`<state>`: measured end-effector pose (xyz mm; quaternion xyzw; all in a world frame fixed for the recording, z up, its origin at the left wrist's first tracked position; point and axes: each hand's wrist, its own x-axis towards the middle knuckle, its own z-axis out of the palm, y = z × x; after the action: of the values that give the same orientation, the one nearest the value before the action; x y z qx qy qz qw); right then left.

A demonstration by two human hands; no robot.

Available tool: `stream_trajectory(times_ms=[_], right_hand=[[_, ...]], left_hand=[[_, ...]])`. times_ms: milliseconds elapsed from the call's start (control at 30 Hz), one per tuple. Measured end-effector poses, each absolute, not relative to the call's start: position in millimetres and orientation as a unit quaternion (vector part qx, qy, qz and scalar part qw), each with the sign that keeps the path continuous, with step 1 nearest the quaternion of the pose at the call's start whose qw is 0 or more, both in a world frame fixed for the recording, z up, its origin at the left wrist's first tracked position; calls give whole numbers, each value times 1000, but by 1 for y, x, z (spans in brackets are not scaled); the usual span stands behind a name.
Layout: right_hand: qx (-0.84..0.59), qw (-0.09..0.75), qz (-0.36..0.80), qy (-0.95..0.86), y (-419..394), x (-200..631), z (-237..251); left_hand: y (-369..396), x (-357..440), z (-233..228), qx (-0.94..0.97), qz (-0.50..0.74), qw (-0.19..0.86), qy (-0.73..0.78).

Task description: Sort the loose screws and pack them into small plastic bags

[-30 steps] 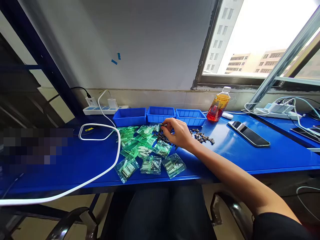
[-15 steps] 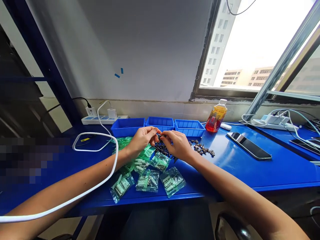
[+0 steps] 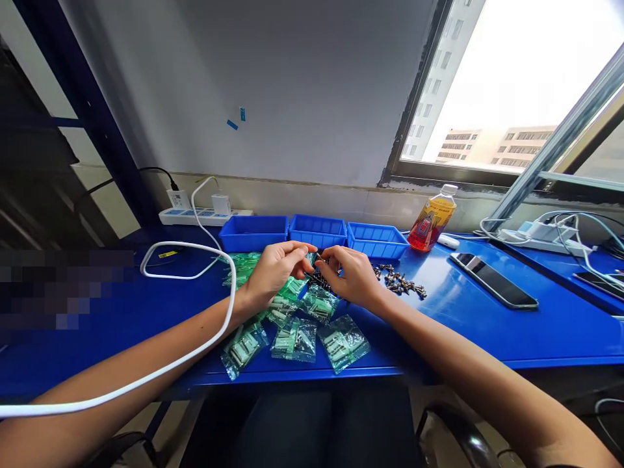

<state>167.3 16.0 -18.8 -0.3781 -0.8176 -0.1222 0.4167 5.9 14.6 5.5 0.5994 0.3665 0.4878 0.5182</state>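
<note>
My left hand (image 3: 283, 270) is closed in a pinch above the green packets, thumb against fingertips; whatever it holds is too small to make out. Facing it, my right hand (image 3: 353, 273) pinches a small dark screw (image 3: 320, 258) between thumb and fingers. The fingertips of both hands are close together. Beneath them lies a pile of dark screws (image 3: 319, 281), partly covered by the hands. More screws, brownish ones (image 3: 402, 284), are scattered right of my right hand. Clear-and-green plastic packets (image 3: 294, 339) with small pale and metal parts inside lie nearer to me.
Three blue bins (image 3: 319, 231) stand in a row at the back. A drink bottle (image 3: 431, 221) and a phone (image 3: 493, 279) are on the right. A white cable (image 3: 146, 390) crosses over my left forearm. A power strip (image 3: 195, 218) sits by the wall.
The view has tilted down and shifted slightly left. My fingertips have moved a little apart, and the screw in my right hand shows more plainly.
</note>
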Motion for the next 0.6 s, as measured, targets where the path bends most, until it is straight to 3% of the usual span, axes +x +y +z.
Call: stream_trajectory(times_ms=[600], right_hand=[[-411,414,-142,-800,17,167,-20]], left_hand=[[13,7,3,606,483,516,364]])
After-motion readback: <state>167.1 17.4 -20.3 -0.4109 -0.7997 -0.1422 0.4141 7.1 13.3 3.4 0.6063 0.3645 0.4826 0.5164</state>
